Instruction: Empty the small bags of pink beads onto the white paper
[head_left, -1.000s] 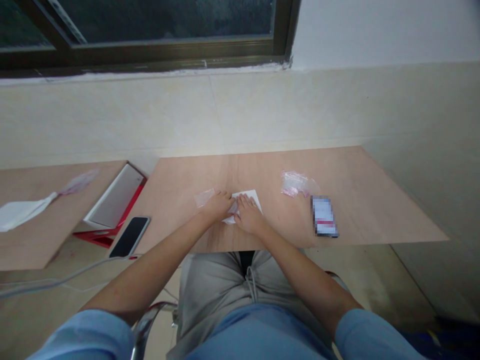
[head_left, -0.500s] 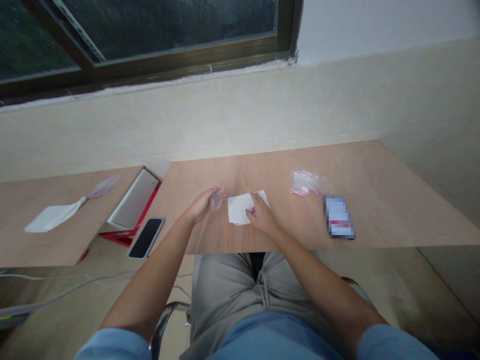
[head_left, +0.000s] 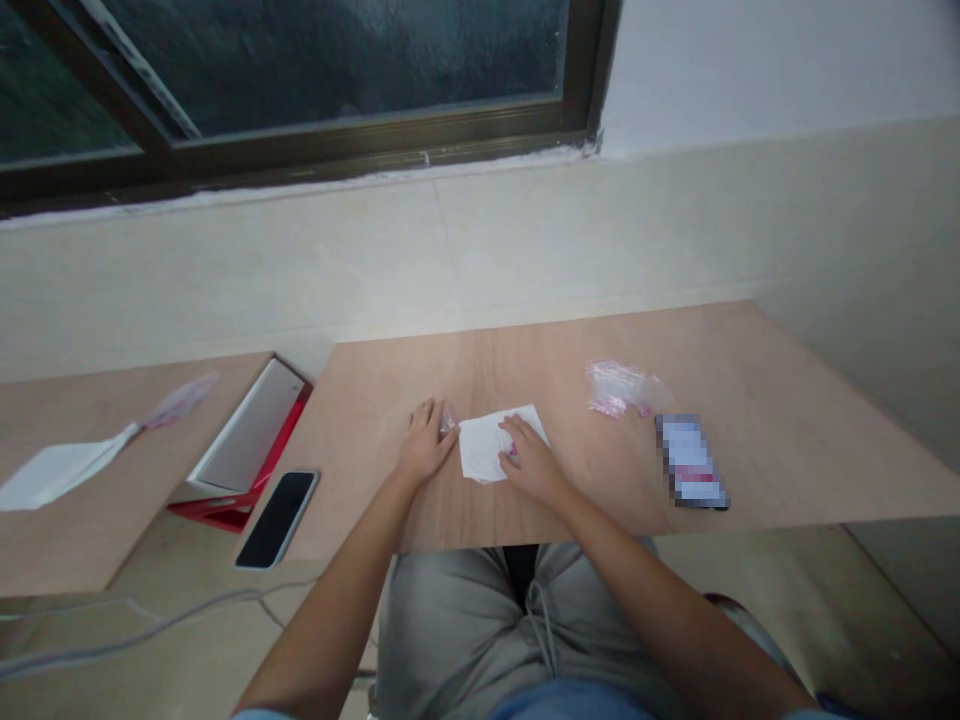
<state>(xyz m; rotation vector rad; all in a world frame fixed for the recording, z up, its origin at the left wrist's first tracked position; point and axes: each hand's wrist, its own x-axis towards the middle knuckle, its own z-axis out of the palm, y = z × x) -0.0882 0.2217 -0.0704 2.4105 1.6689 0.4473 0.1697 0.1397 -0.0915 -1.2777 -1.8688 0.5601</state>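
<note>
A small clear plastic bag (head_left: 448,418) lies on the table, partly covered by my left hand (head_left: 426,443). That hand rests palm down with its fingers stretched out against the bag. To its right is a folded white paper sheet (head_left: 480,450). My right hand (head_left: 531,460) lies over the right part of the paper, fingers extended and thumb apart. A tiny pink item (head_left: 513,451) shows between that thumb and the fingers; its kind is too small to make out.
A pile of clear bags with pink edges (head_left: 619,388) sits at the right, beside a phone with a lit, blurred screen (head_left: 694,462). A dark phone (head_left: 279,520) lies at the left edge. A white and red box (head_left: 247,435) stands between this table and the left one, which bears paper (head_left: 64,470).
My left hand has come down from holding the plastic bag raised and now lies flat against it on the table. My right hand stays on the paper. The view has tilted slightly.
</note>
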